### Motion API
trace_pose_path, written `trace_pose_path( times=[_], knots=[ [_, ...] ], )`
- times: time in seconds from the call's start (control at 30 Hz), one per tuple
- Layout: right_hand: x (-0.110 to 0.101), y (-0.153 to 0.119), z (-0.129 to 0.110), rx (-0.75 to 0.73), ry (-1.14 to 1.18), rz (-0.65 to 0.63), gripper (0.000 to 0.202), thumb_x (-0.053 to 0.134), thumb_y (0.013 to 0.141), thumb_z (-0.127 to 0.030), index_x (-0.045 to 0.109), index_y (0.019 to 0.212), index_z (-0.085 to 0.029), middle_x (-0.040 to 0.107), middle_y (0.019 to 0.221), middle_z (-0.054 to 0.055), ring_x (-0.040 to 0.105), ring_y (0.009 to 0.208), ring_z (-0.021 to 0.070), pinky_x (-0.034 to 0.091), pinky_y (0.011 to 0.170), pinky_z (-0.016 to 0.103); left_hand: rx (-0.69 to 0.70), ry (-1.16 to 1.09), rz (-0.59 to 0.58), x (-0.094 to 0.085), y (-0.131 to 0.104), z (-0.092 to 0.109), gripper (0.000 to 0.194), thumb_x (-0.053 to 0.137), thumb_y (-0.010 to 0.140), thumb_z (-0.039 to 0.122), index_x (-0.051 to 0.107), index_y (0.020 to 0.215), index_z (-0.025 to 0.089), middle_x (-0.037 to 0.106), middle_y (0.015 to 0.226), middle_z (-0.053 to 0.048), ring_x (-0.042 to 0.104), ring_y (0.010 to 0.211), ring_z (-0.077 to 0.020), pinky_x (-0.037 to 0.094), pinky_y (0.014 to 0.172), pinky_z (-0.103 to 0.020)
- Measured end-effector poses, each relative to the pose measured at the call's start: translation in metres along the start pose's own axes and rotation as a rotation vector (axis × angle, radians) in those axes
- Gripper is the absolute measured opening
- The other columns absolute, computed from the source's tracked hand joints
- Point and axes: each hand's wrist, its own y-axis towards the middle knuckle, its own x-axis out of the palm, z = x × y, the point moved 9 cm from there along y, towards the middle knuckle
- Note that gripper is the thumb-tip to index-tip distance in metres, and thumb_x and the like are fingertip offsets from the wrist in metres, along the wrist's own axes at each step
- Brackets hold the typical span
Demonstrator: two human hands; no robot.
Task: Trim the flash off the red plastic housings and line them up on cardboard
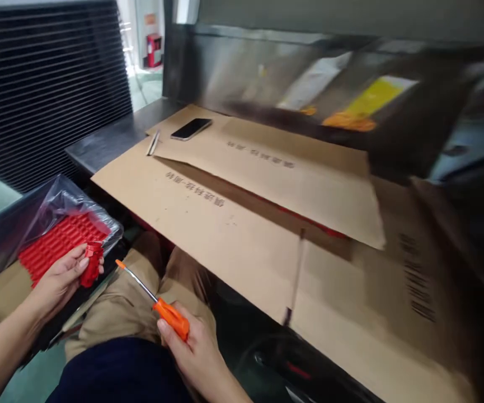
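Note:
My left hand holds a small red part between thumb and fingers, above the near edge of a plastic-lined box. Rows of similar red pieces lie in that box. In my right hand is a screwdriver with an orange handle and a metal shaft. Its orange tip points up and left, a short way to the right of the red part and not touching it. Both hands are over or beside my lap, left of the cardboard's near edge.
Cardboard sheets with printed lettering cover the table, one raised over another. A phone lies on the far sheet. Behind stands a dark panel with blurred yellow and white labels. A black ribbed panel rises at the left.

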Motion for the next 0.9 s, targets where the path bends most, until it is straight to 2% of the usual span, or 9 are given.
trace_pose_path(
  times=[0.1, 0.23, 0.3, 0.4, 0.57, 0.9],
  knots=[
    [0.009, 0.003, -0.039, -0.007, -0.171, -0.046, 0.038, 0.051, 0.102, -0.059, 0.054, 0.086, -0.025, 0.057, 0.070, -0.003, 0.058, 0.062, 0.0172, 0.041, 0.062, 0.030, 0.111, -0.004, 0.087, -0.033, 0.008, -0.004, 0.030, 0.091, 0.082, 0.040, 0.082, 0.104, 0.023, 0.079, 0.090, -0.003, 0.074, 0.082, -0.0167, 0.061, 0.081, -0.022],
    [0.012, 0.017, -0.071, 0.017, -0.305, -0.055, 0.041, 0.047, 0.104, -0.061, 0.056, 0.085, -0.025, 0.058, 0.066, -0.003, 0.058, 0.056, 0.0179, 0.039, 0.058, 0.031, 0.185, 0.019, 0.094, -0.048, 0.014, -0.003, 0.035, 0.090, 0.085, 0.032, 0.081, 0.118, 0.021, 0.081, 0.104, -0.006, 0.074, 0.095, -0.0181, 0.057, 0.088, -0.020],
    [0.011, 0.024, -0.077, 0.023, -0.350, -0.046, 0.042, 0.046, 0.104, -0.061, 0.058, 0.086, -0.025, 0.061, 0.066, -0.002, 0.059, 0.054, 0.0185, 0.039, 0.057, 0.031, 0.205, 0.008, 0.084, -0.048, 0.015, -0.001, 0.037, 0.088, 0.087, 0.031, 0.080, 0.122, 0.021, 0.081, 0.108, -0.007, 0.074, 0.100, -0.0200, 0.058, 0.091, -0.023],
    [0.007, 0.029, -0.080, 0.040, -0.395, -0.015, 0.042, 0.046, 0.104, -0.060, 0.061, 0.088, -0.024, 0.065, 0.068, -0.001, 0.064, 0.056, 0.0196, 0.041, 0.058, 0.031, 0.228, -0.042, 0.067, -0.043, 0.016, 0.002, 0.033, 0.087, 0.086, 0.035, 0.081, 0.117, 0.023, 0.082, 0.100, -0.006, 0.077, 0.094, -0.0225, 0.061, 0.090, -0.029],
    [0.009, 0.026, -0.088, -0.014, -0.477, -0.027, 0.047, 0.044, 0.107, -0.062, 0.064, 0.091, -0.023, 0.063, 0.063, -0.002, 0.064, 0.051, 0.0194, 0.039, 0.054, 0.031, 0.208, -0.116, 0.038, -0.035, 0.016, 0.006, 0.036, 0.089, 0.084, 0.035, 0.081, 0.115, 0.018, 0.083, 0.100, -0.013, 0.080, 0.099, -0.0315, 0.065, 0.095, -0.044],
    [0.022, 0.013, -0.093, -0.160, -0.634, 0.000, 0.059, 0.036, 0.110, -0.067, 0.069, 0.096, -0.021, 0.065, 0.055, -0.003, 0.065, 0.043, 0.0191, 0.039, 0.045, 0.031, 0.285, -0.234, 0.109, -0.042, 0.016, 0.019, 0.034, 0.087, 0.086, 0.030, 0.079, 0.117, 0.019, 0.084, 0.108, -0.012, 0.082, 0.105, -0.0330, 0.064, 0.101, -0.052]
  ],
)
